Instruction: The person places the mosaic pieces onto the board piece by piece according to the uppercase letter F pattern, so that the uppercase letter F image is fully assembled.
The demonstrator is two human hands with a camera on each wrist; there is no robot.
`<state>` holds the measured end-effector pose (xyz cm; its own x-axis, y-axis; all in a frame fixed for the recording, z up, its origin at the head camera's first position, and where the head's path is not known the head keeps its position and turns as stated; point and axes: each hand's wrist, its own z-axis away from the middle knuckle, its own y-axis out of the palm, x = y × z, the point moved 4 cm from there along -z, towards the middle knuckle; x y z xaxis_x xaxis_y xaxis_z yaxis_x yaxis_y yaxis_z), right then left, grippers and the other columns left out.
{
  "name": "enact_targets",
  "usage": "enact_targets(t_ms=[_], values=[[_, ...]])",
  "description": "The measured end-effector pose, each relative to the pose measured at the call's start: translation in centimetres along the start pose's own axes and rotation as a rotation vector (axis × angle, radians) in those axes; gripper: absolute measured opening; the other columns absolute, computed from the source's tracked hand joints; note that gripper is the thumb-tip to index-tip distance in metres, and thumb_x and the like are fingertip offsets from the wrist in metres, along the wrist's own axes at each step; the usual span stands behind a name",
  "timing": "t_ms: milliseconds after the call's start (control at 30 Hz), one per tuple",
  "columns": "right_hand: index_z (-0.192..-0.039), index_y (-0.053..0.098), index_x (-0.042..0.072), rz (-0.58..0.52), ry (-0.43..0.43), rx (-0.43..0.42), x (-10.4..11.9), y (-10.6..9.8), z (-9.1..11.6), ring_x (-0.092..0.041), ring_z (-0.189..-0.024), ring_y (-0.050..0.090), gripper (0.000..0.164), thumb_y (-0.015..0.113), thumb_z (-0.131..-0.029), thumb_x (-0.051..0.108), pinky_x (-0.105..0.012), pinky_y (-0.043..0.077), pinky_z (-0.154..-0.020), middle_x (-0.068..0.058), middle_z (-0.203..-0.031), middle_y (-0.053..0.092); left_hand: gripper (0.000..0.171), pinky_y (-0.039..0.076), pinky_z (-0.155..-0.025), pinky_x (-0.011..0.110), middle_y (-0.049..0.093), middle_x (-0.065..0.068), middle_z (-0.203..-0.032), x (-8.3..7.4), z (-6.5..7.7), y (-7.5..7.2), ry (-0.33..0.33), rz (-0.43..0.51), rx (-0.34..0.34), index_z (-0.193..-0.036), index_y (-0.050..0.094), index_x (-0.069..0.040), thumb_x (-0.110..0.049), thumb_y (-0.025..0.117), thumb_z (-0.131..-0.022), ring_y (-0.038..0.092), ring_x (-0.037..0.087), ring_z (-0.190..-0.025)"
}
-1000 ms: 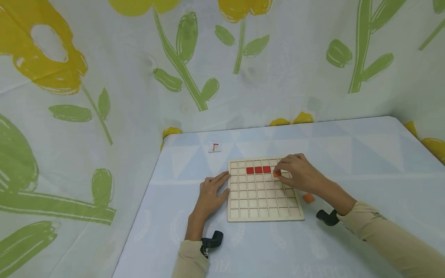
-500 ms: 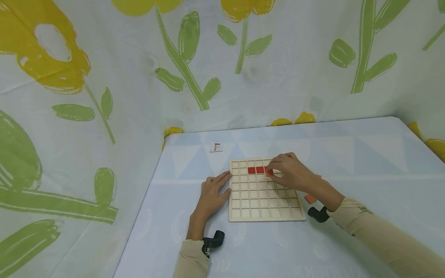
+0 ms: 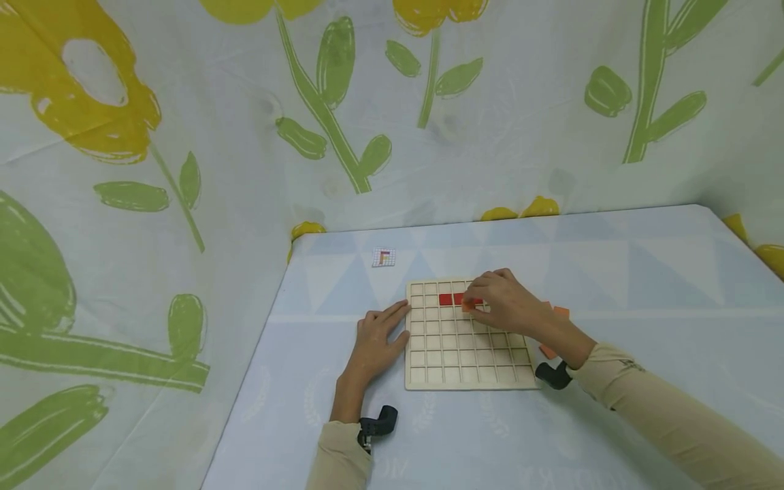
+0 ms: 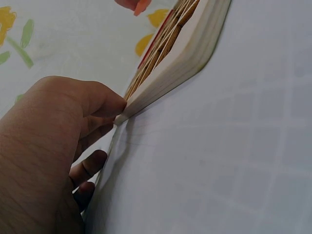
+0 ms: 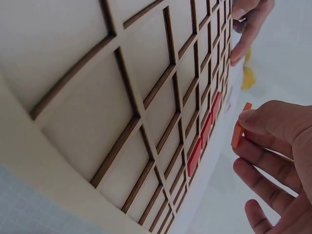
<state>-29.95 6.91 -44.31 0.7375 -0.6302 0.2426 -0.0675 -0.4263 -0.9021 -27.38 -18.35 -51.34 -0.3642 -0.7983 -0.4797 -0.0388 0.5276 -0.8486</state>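
Observation:
A square wooden grid board lies on the table, with three red square tiles in a row near its far side. My right hand pinches an orange square tile between thumb and fingers, above the board by the red row. In the head view the hand partly covers the red tiles. My left hand rests at the board's left edge, fingers extended. The left wrist view shows its thumb touching the board's side.
Several loose orange tiles lie right of the board, partly behind the right forearm. A small card with a coloured grid pattern lies beyond the board's far left corner. Flower-printed cloth hangs behind the table.
My right hand has moved left over the board with the orange tile, from right of the red row to in front of it. The left hand stays at the board's edge.

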Motion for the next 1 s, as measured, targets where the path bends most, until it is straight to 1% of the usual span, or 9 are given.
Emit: enact_targets(t_ms=[233,433,667,767,1000], values=[[-0.088,0.075,0.015,0.002,-0.026,-0.002,0.5,0.6,-0.8,-0.020,-0.090,0.061,0.011,0.082,-0.081,0.011,-0.050,0.041,-0.090,0.002,-0.092,0.071,0.053,0.033,-0.099,0.046,0.045,-0.010,-0.154,0.0,0.1,-0.2,-0.012,0.003,0.010,-0.147,0.053,-0.021,-0.029,0.059,-0.095,0.048,0.020,-0.112],[-0.087,0.074,0.016,-0.007,-0.001,0.038,0.8,1.4,-1.2,-0.020,-0.094,0.062,0.010,0.082,-0.082,0.012,-0.048,0.041,-0.090,0.003,-0.095,0.071,0.053,0.033,-0.098,0.047,0.045,-0.010,-0.153,0.1,0.0,0.1,-0.004,0.011,0.002,-0.147,0.054,-0.021,-0.029,0.058,-0.095,0.048,0.020,-0.111],[-0.088,0.075,0.016,0.042,-0.026,0.035,1.5,2.1,-1.7,-0.019,-0.091,0.063,0.012,0.084,-0.082,0.018,-0.048,0.043,-0.089,0.003,-0.092,0.070,0.053,0.033,-0.098,0.047,0.044,-0.009,-0.154,0.1,0.0,0.0,0.006,0.008,0.006,-0.147,0.053,-0.020,-0.030,0.057,-0.096,0.048,0.021,-0.112],[-0.088,0.075,0.016,0.061,-0.019,0.048,1.6,2.5,-2.0,-0.020,-0.090,0.063,0.011,0.083,-0.082,0.019,-0.048,0.044,-0.088,0.002,-0.092,0.070,0.052,0.033,-0.097,0.047,0.044,-0.009,-0.154,0.0,0.1,-0.1,0.010,0.014,0.006,-0.147,0.053,-0.019,-0.029,0.058,-0.096,0.048,0.021,-0.112],[-0.088,0.075,0.015,0.112,0.036,0.088,1.7,3.2,-2.5,-0.021,-0.092,0.063,0.008,0.081,-0.084,0.018,-0.048,0.043,-0.089,0.002,-0.092,0.070,0.052,0.033,-0.097,0.047,0.045,-0.009,-0.154,0.1,0.0,-0.1,0.018,0.015,0.001,-0.147,0.054,-0.020,-0.030,0.058,-0.096,0.048,0.020,-0.111]])
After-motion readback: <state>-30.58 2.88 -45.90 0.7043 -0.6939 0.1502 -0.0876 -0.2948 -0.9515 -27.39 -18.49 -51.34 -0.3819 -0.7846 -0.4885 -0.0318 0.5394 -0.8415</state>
